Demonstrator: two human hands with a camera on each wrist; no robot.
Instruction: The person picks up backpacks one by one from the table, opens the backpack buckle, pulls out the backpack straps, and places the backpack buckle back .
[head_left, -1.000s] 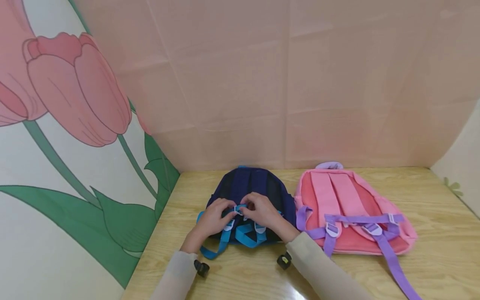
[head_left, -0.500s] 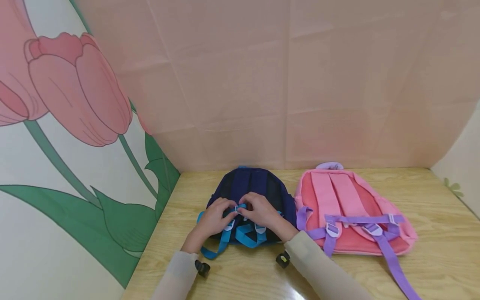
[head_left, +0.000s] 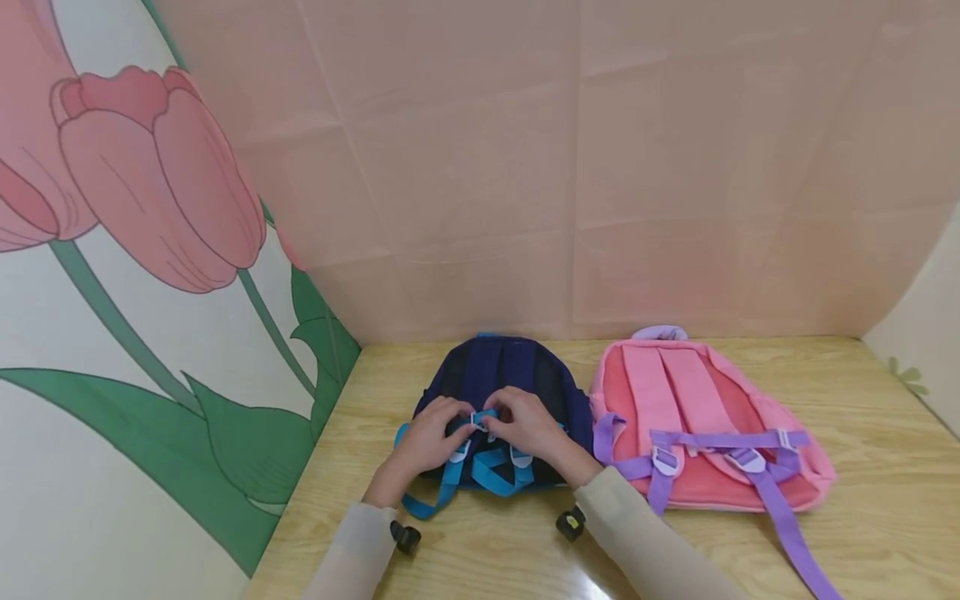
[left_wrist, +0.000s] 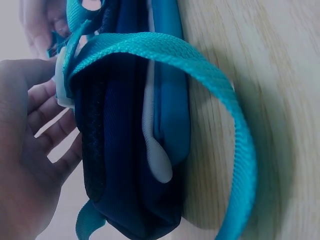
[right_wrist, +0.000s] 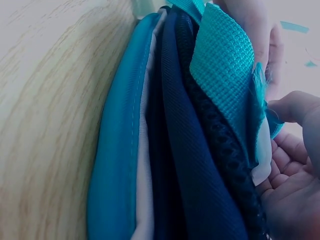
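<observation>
A navy backpack (head_left: 500, 358) lies on the table with its shoulder straps facing up. Over its middle both hands meet at a short blue strap (head_left: 487, 414) with a small white buckle (head_left: 473, 419). My left hand (head_left: 424, 435) pinches the buckle end between thumb and fingers. From the other side my right hand (head_left: 531, 427) pinches the blue strap. In the left wrist view, a loop of blue webbing (left_wrist: 200, 62) arches past the bag's side. A white adjuster (right_wrist: 263, 155) on the webbing shows beside the right hand in the right wrist view.
To the right lies a pink backpack (head_left: 648, 375) with purple straps (head_left: 783, 517), one running toward the front edge. Both bags are on a wood-grain table (head_left: 885, 467). A pink-brown backdrop (head_left: 465, 167) stands behind, and a tulip-printed panel (head_left: 135, 333) on the left.
My right fingertips have shifted slightly left toward the buckle and then back right along the blue strap. The left hand and both backpacks stay in place.
</observation>
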